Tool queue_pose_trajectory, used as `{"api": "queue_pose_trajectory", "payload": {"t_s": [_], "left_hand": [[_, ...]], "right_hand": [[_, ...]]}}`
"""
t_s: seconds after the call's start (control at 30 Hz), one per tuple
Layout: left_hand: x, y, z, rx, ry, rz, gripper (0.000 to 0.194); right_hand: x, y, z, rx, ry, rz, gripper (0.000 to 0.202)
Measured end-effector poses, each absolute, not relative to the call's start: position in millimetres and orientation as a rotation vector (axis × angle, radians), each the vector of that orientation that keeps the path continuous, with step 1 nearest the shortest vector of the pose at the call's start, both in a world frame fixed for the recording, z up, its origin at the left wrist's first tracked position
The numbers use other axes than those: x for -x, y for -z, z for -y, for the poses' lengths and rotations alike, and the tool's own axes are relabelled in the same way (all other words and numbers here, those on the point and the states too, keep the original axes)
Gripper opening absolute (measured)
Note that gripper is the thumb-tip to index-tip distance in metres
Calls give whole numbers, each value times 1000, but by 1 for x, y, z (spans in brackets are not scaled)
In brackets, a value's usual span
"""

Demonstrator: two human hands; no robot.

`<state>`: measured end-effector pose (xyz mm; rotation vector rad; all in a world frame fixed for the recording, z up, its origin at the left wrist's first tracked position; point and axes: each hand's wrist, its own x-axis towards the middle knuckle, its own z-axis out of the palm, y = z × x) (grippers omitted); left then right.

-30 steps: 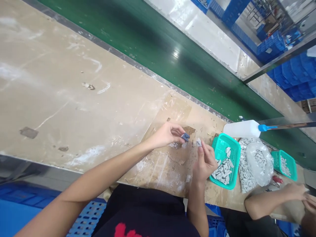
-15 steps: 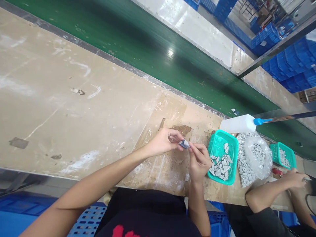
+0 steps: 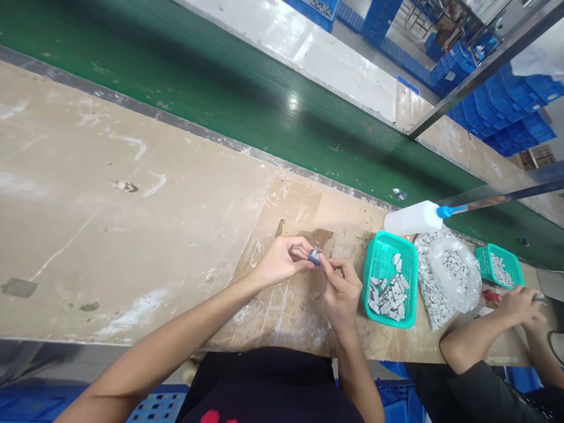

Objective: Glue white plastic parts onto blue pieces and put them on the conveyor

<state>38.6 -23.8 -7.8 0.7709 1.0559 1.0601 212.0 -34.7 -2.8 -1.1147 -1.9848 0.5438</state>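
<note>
Small dark part (image 3: 314, 257) with a light insert is being held above the stained worktable (image 3: 198, 223). Left hand (image 3: 282, 258) is pinching it between thumb and fingers. Right hand (image 3: 342, 294) is touching its right side with the fingertips; cannot tell whether these are gripping. Just right, a green basket (image 3: 381, 252) is holding light flat pieces (image 3: 392, 296). Near its far end, a white bottle (image 3: 412, 217) is lying sideways.
</note>
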Motion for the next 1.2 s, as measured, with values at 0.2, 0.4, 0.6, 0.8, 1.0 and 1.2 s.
{"api": "queue_pose_trajectory", "payload": {"t_s": [0.2, 0.4, 0.6, 0.8, 1.0, 1.2], "left_hand": [[-35, 8, 20, -804, -1002, -1102, 24], [-26, 2, 15, -892, -914, -1205, 41], [-13, 2, 8, -638, -1010, -1247, 35], [-1, -10, -11, -536, -1075, -1447, 32], [7, -37, -81, -921, -1157, -1659, 32], [23, -36, -188, -1356, -910, -2160, 11]], "right_hand": [[-214, 6, 28, 1101, -541, 2101, 57], [-227, -8, 7, 1014, -808, 2320, 64], [-287, -28, -16, 1233, -618, 1874, 43], [-351, -21, -28, 1983, -768, 1871, 38], [-350, -7, -18, 2063, -966, 1934, 35], [-345, 1, -8, 2052, -1011, 1917, 40]]}}
